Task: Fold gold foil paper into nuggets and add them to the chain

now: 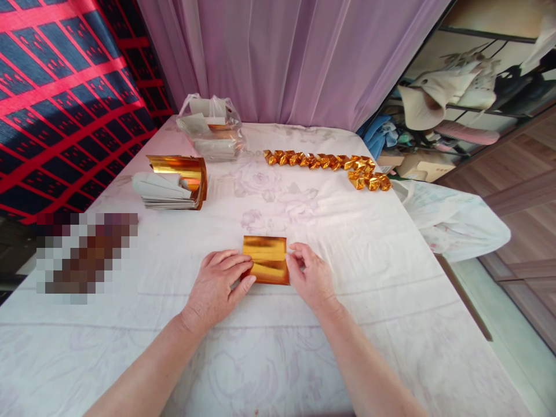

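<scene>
A sheet of shiny gold foil paper lies on the table in front of me, with a horizontal fold or seam across its middle. Flat over its left edge rests my left hand, fingers stretched out and the thumb by the lower left corner. At the right edge, my right hand has its fingers curled, with thumb and forefinger pinching the sheet's side. Farther off to the left is a stack of gold and white paper sheets, curled over and partly folded. Folded gold foil pieces form a row at the back right.
A clear plastic bag of paper stands at the table's back left. The table has a pale floral cover. Purple curtain hangs behind it. Shelves with hats are at the right. A pixelated patch hides something at the left.
</scene>
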The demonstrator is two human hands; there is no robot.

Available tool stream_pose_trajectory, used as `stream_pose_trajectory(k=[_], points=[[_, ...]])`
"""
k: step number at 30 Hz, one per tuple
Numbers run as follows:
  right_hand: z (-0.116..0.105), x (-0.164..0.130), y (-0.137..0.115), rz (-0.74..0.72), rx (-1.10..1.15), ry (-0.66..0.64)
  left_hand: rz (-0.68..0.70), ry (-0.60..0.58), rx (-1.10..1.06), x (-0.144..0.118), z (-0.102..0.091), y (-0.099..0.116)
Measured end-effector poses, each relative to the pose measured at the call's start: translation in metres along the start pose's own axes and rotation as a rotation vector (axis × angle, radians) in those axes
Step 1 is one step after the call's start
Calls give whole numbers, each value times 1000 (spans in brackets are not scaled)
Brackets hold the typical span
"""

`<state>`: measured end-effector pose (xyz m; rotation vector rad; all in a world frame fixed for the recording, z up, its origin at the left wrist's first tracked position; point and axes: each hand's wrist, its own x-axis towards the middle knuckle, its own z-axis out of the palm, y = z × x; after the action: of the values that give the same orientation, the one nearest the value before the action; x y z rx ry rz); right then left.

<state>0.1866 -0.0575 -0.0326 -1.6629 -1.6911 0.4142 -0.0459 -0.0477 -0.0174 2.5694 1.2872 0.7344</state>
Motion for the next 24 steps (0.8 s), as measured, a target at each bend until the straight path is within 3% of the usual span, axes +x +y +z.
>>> stream_pose_trajectory(k=[5,10,16,24], points=[[-7,1,-2,-167,18,73,5,-8,8,0,-1,0],[-10,2,-3,-390,-11,4,-1,-17,38,0,-3,2],[-8,1,1,-357,-173,-48,-31,-30,75,-1,-5,4],[-13,4,9,-367,-210,-78,-48,-41,70,-3,-5,9]])
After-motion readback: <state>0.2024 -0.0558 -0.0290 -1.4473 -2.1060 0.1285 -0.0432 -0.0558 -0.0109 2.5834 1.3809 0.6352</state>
